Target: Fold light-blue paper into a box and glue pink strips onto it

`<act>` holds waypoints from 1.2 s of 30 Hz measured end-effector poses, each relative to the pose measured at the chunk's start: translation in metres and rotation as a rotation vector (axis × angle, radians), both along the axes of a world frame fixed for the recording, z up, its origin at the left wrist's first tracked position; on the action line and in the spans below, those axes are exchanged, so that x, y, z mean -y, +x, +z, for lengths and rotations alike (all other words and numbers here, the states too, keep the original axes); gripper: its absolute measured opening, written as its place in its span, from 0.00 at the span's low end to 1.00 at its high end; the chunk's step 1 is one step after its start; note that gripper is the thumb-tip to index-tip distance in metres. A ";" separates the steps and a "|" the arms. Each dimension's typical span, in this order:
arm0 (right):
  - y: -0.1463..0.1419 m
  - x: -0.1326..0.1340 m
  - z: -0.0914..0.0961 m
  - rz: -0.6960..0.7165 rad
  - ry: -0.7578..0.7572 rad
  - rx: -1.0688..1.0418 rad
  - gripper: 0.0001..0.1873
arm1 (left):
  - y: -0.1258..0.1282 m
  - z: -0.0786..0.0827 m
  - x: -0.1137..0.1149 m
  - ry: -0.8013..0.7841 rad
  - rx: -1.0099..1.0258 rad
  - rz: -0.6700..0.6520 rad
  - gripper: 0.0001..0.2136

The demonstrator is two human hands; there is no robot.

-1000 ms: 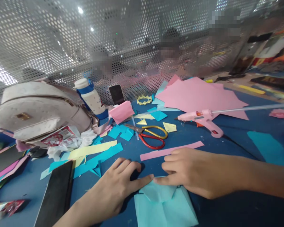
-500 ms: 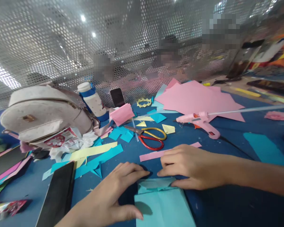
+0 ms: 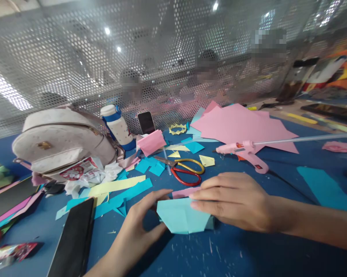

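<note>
A folded piece of light-blue paper [image 3: 185, 216] is held up off the table between my two hands, its lower corners slanting inward. My left hand [image 3: 143, 219] grips its left edge, with the fingers partly behind the paper and the thumb low at the side. My right hand [image 3: 234, 202] is closed on the upper right part, its fingers lying over the front edge; the right thumb is hidden. Just behind the paper lies a pink paper strip [image 3: 185, 193], partly covered. Scissors [image 3: 187, 177] with one red and one yellow handle rest beyond it.
A pink glue gun [image 3: 245, 152] with a long stick lies right of the scissors. Pink sheets [image 3: 242, 121] spread behind it. On the left are a black phone [image 3: 72, 238], paper scraps [image 3: 124, 198], a white backpack [image 3: 58, 138] and a bottle [image 3: 117, 127].
The light-blue paper has been lifted from the table and turned, now showing a face with slanted corners. My left hand has closed on its left side. The camera view has shifted slightly.
</note>
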State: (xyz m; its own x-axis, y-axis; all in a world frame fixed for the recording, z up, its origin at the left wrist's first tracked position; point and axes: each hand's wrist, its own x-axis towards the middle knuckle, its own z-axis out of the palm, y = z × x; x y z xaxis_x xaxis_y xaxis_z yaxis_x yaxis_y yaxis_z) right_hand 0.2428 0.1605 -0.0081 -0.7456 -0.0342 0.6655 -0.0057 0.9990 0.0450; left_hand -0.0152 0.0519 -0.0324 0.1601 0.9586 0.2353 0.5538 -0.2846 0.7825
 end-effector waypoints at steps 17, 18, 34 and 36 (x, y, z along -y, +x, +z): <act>-0.002 -0.002 -0.005 0.194 0.135 0.168 0.21 | -0.010 0.006 0.001 -0.108 -0.057 -0.204 0.33; -0.002 -0.002 -0.005 0.201 0.131 0.164 0.21 | -0.014 0.009 0.001 -0.146 -0.059 -0.250 0.37; 0.000 -0.008 -0.014 0.282 0.241 0.259 0.18 | 0.006 -0.009 0.007 -0.109 -0.022 -0.140 0.27; 0.000 -0.008 -0.013 0.274 0.212 0.268 0.17 | 0.004 -0.011 0.004 0.051 -0.197 -0.135 0.26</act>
